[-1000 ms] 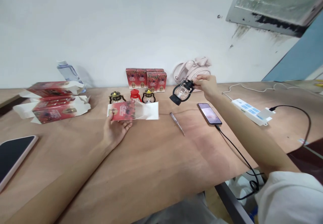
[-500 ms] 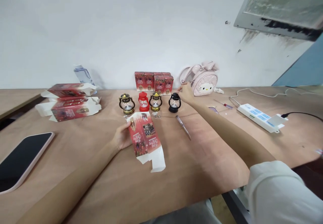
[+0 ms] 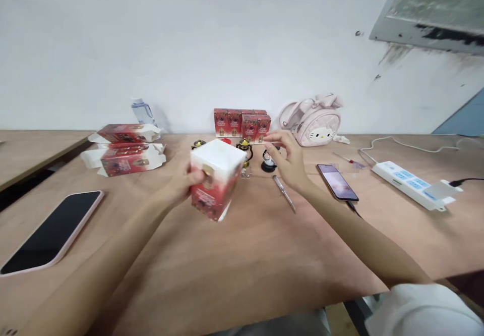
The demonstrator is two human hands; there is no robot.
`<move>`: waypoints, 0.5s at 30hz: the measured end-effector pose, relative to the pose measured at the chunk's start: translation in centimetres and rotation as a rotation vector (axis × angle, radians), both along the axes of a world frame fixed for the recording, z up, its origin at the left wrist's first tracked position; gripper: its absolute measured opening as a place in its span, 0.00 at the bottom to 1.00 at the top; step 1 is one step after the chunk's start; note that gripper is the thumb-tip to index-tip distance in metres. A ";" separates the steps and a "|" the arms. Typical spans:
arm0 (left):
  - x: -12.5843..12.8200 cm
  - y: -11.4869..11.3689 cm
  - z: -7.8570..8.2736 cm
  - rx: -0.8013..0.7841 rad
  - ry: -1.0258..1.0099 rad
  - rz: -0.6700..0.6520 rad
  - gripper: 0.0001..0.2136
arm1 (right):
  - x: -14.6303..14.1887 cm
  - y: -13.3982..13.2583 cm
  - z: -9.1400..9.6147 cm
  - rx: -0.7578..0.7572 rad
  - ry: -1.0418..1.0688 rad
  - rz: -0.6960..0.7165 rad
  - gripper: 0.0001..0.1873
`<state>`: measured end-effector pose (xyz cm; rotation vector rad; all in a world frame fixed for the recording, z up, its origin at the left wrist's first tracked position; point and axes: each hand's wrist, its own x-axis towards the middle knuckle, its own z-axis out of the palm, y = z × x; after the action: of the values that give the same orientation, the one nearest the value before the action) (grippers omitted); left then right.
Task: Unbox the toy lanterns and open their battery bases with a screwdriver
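My left hand [image 3: 181, 183] grips a red and white printed carton [image 3: 212, 190] by its left side, above the table. The carton is squared up, with a white closed end facing up. My right hand [image 3: 290, 160] is raised and empty, its thumb and fingers apart, in front of a small black lantern [image 3: 268, 166] that it partly covers. Behind the carton stand a gold and black lantern [image 3: 245, 145], a red lantern [image 3: 226, 141] and another dark lantern with a gold top [image 3: 198, 144], all largely hidden.
Several small red boxes [image 3: 242, 122] stand against the wall beside a pink bag [image 3: 321, 126]. Opened cartons [image 3: 128, 160] lie left, near a bottle [image 3: 142, 111]. A screwdriver-like pen tool [image 3: 284, 193], two phones [image 3: 53, 232] and a power strip [image 3: 410, 184] rest on the table [image 3: 242, 270].
The flat carton in my left hand has been lifted and opened into a box shape. My right hand has come back from beyond the black lantern towards the carton. The view has shifted slightly.
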<state>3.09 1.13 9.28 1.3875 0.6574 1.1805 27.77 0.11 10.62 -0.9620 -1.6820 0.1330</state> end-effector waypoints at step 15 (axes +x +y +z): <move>-1.2 -3.6 -8.4 1.160 0.941 0.580 0.23 | -4.7 -6.8 -9.9 -0.314 0.002 0.199 0.23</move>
<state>1.90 -2.49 0.86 2.9651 1.1444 1.3799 23.04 -6.67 0.77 -1.0197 -1.7856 0.5431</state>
